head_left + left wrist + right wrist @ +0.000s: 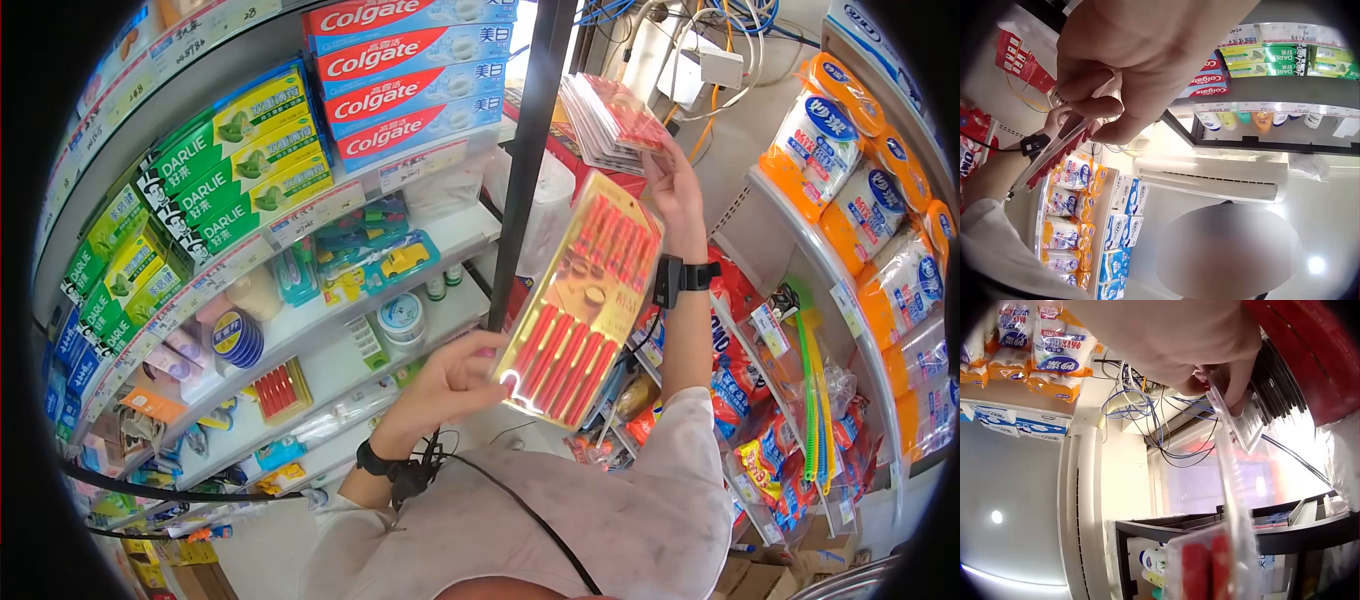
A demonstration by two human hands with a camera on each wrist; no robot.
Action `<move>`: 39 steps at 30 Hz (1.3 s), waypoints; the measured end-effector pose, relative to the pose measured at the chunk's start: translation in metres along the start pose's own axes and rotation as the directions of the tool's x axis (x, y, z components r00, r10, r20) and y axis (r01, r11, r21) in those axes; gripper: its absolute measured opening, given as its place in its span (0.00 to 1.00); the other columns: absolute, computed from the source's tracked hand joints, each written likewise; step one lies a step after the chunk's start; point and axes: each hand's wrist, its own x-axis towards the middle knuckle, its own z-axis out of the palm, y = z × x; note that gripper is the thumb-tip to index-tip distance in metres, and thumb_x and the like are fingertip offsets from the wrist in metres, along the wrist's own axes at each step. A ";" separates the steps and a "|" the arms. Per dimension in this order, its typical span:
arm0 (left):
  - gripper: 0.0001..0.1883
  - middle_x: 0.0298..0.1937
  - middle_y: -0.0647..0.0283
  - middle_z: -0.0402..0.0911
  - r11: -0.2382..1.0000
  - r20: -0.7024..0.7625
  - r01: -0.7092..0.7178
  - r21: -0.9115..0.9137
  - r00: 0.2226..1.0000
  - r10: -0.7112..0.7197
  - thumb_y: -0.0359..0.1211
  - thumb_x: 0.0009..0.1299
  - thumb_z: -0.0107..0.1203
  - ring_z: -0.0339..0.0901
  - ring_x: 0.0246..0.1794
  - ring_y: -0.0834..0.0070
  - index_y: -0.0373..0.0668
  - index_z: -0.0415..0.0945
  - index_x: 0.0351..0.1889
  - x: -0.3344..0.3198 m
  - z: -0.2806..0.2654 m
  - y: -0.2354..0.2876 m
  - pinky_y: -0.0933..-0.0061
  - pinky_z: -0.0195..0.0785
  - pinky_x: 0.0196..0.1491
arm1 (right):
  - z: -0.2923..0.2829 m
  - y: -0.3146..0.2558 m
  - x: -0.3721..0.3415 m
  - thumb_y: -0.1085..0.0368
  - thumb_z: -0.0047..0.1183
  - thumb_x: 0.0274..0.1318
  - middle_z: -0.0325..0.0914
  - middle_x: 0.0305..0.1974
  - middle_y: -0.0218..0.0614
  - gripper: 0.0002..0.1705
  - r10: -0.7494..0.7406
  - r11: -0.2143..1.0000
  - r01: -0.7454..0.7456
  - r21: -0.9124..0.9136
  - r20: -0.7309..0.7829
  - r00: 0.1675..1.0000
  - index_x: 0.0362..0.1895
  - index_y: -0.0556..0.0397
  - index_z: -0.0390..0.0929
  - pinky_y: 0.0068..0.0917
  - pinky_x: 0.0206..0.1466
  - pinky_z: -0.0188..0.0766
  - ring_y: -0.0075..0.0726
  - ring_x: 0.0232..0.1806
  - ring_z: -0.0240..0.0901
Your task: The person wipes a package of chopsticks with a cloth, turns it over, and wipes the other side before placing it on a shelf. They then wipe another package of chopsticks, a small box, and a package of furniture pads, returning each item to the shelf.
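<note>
A gold blister pack (580, 310) with rows of red sticks is tilted in front of the chest. My left hand (445, 385) pinches its lower left edge; the left wrist view shows thumb and fingers on the pack's thin clear edge (1063, 147). Farther back, my right hand (680, 195) grips the near corner of a stack of flat red-and-white packs (615, 115). Their stacked edges (1275, 381) show beside the right fingers in the right wrist view, where red sticks (1207, 565) also appear, blurred, below. The right palm side is mostly hidden.
Toothpaste boxes (415, 90) fill the left shelves, above toothbrushes and jars. A black shelf post (525, 170) stands between those shelves and the packs. Loose cables (730, 70) hang behind the right hand. Orange-and-white packs (820, 145) line the right shelf, with hanging bags (765, 455) below.
</note>
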 end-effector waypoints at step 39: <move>0.29 0.55 0.60 0.86 0.975 -0.051 -0.114 -0.192 0.993 0.106 0.23 0.70 0.63 0.71 0.28 0.96 0.42 0.66 0.69 -0.054 -0.030 -0.029 0.89 0.50 0.21 | -0.040 0.046 -0.291 0.69 0.54 0.71 0.79 0.59 0.38 0.27 -0.012 0.993 0.016 -0.118 0.028 1.000 0.72 0.55 0.65 0.39 0.66 0.72 0.33 0.59 0.75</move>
